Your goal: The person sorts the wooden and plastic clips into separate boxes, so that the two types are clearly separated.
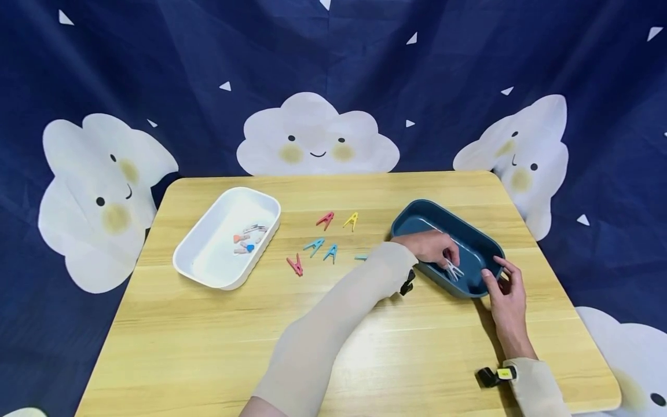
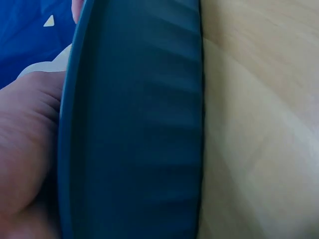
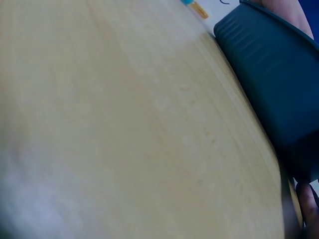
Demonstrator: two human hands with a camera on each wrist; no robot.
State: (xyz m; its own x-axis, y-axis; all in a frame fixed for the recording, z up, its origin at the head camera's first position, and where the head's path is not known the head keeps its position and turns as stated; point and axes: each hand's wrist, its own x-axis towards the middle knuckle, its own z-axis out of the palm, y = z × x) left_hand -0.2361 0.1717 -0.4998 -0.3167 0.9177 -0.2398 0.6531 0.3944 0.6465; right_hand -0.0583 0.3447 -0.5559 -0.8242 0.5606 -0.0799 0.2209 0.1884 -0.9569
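Observation:
My left hand (image 1: 429, 248) reaches over the near wall of a dark blue-green bin (image 1: 482, 238). Its fingertips pinch a white clothespin (image 1: 453, 270) low inside the bin. In the left wrist view, that bin's wall (image 2: 134, 119) hides the fingertips, and only part of the hand (image 2: 25, 144) shows beyond the rim. My right hand (image 1: 506, 301) grips the bin's near right corner, thumb at the rim and fingers round the outer side. The right wrist view catches the bin (image 3: 279, 84) with a fingertip at its lower corner.
Left of centre stands a white bin (image 1: 208, 278) with several small clips (image 1: 245, 248) inside. Between the bins lie red clothespins (image 1: 296, 264), a yellow clothespin (image 1: 351, 220) and blue clothespins (image 1: 330, 252). My left forearm partly covers another blue one. A cloud-patterned curtain (image 1: 323, 58) hangs behind the table.

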